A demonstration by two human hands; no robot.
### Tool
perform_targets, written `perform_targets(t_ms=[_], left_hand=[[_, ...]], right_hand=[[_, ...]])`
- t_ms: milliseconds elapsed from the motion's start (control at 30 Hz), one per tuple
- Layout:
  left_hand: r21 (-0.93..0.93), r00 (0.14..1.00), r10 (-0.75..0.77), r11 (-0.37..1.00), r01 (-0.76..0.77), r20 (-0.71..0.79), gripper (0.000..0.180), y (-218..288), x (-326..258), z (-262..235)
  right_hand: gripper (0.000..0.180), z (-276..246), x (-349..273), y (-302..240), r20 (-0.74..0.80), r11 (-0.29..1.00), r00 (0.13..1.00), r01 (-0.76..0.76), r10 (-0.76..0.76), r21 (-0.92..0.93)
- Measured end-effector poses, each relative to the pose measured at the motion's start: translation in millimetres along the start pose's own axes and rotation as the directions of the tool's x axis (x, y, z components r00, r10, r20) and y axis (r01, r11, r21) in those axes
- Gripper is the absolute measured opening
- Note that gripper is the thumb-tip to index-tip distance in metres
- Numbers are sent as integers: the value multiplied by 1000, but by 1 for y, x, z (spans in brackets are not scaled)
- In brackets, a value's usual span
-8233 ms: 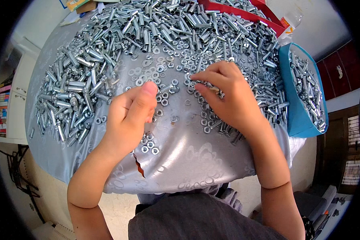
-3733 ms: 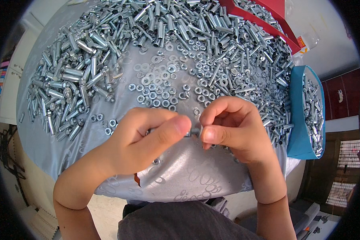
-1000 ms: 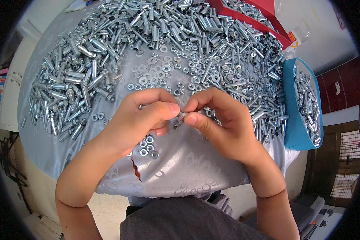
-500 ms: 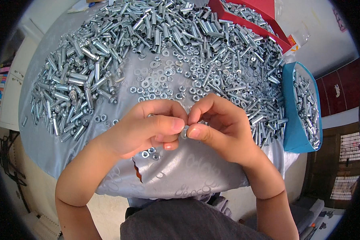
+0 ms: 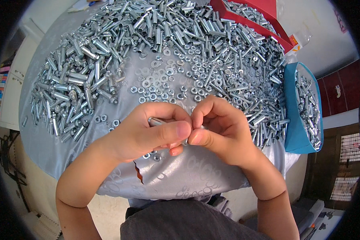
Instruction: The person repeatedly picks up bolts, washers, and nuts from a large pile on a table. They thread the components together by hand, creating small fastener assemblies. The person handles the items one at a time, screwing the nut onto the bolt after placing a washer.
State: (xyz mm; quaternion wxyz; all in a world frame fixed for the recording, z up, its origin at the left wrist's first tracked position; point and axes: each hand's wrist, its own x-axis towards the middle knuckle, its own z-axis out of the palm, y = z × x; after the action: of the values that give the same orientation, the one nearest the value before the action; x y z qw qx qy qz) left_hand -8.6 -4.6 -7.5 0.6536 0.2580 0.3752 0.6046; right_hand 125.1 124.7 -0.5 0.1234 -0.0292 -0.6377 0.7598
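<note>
Head view: nearest is your dark grey garment, then the shiny silver-grey patterned tablecloth, torn near its front edge. Your left hand is curled closed around a silvery metal cylinder, held over the cloth in front of you. Your right hand meets it, thumb and forefinger nearly together; can't tell what's pinched there. Loose silver hex nuts lie just beyond. Open blue box of metal parts at right. Silver bolt-and-tube heap spreads behind; open red box, also filled, far right.
</note>
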Motion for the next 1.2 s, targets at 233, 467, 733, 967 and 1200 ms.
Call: perform_targets(t_ms=[233, 467, 733, 967, 1200], left_hand=[[116, 993, 5, 993, 9, -118, 37, 5, 0, 2], [117, 968, -15, 992, 45, -250, 39, 5, 1, 2], [56, 984, -5, 998, 15, -181, 31, 3, -1, 4], [103, 979, 37, 995, -17, -200, 24, 3, 0, 6], [133, 943, 104, 989, -65, -315, 28, 2, 3, 8]], right_hand=[[16, -4, 2, 1, -95, 981, 994, 38, -57, -191], [18, -7, 4, 3, -44, 855, 948, 262, -314, -448], [29, -10, 4, -8, 216, 473, 819, 499, -532, -726], [32, -10, 4, -6, 272, 334, 804, 491, -529, -805], [28, -6, 3, -5, 250, 418, 874, 428, -416, -801]])
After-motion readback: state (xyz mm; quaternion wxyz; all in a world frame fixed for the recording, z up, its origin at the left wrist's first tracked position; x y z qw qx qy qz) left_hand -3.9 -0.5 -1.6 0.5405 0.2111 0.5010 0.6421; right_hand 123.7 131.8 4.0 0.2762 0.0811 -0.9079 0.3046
